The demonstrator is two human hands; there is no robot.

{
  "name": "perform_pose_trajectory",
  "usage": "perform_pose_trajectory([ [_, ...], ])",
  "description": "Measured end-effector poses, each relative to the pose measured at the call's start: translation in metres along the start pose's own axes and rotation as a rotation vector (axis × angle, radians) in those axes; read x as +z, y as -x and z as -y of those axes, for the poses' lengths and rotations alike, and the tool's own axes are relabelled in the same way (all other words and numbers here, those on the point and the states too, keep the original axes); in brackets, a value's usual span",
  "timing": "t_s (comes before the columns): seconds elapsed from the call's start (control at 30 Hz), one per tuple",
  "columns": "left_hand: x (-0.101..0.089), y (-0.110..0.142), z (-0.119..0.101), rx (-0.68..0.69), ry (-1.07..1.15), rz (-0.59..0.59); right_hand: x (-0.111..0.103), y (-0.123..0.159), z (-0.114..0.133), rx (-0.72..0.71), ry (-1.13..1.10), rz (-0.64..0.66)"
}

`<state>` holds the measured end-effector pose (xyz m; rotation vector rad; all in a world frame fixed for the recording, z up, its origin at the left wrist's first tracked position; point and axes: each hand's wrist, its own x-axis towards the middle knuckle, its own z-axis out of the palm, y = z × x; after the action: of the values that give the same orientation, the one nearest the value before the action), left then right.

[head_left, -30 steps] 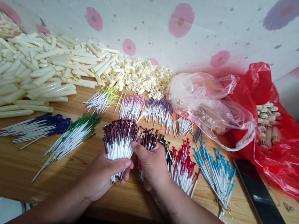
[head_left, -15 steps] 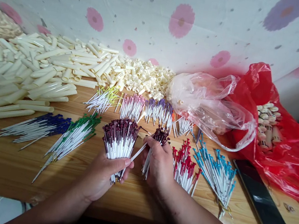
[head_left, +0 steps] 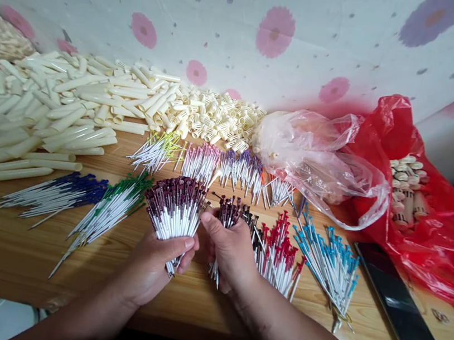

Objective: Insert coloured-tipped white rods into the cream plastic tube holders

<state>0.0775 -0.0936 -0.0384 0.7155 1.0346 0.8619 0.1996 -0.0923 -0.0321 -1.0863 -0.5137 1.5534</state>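
My left hand (head_left: 163,259) is wrapped round the lower ends of a thick bundle of brown-topped pen refills (head_left: 175,208), fanned out at the top. Close beside it, my right hand (head_left: 235,250) grips a smaller bunch of brown-topped pen refills (head_left: 228,215), its thumb lying along the near side. Black-topped refills (head_left: 250,221) lie just behind the right hand, with red-topped refills (head_left: 283,254) to its right. Green-topped refills (head_left: 114,205) and dark blue ones (head_left: 59,191) are on the table left of my left hand.
Cream pen barrels (head_left: 64,96) and slotted cream parts (head_left: 221,116) are heaped at the back. Yellow (head_left: 156,151), pink (head_left: 202,161) and purple refills (head_left: 241,169) lie before them. To the right are light blue refills (head_left: 328,260), a black phone-like slab (head_left: 397,298), a clear bag (head_left: 317,154) and a red bag (head_left: 445,240).
Both hands have shifted slightly left with their bundles. The loose refill that slanted between the hands no longer shows there, and the black-topped refills behind my right hand have come into view.
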Motion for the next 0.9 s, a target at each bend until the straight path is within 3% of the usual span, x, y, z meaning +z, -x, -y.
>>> perform_pose_trajectory([
  [0.1,0.0002,0.0000,0.0007,0.000,0.018,0.036,0.0019,0.0017,-0.0043,0.043,-0.029,0.054],
  [0.3,-0.0022,0.0009,0.0040,-0.040,-0.020,0.103,0.0024,0.0017,-0.0023,-0.012,-0.032,-0.012],
  [0.47,-0.0031,0.0009,0.0035,-0.060,-0.007,0.090,0.0037,0.0017,-0.0015,0.004,-0.083,-0.004],
  [0.77,-0.0026,-0.0010,0.0044,-0.071,0.008,0.051,0.0004,-0.0004,0.0009,0.011,-0.075,-0.087],
  [0.9,-0.0028,-0.0013,0.0050,-0.061,-0.025,0.051,-0.0016,-0.0021,0.0047,-0.066,-0.061,-0.230],
])
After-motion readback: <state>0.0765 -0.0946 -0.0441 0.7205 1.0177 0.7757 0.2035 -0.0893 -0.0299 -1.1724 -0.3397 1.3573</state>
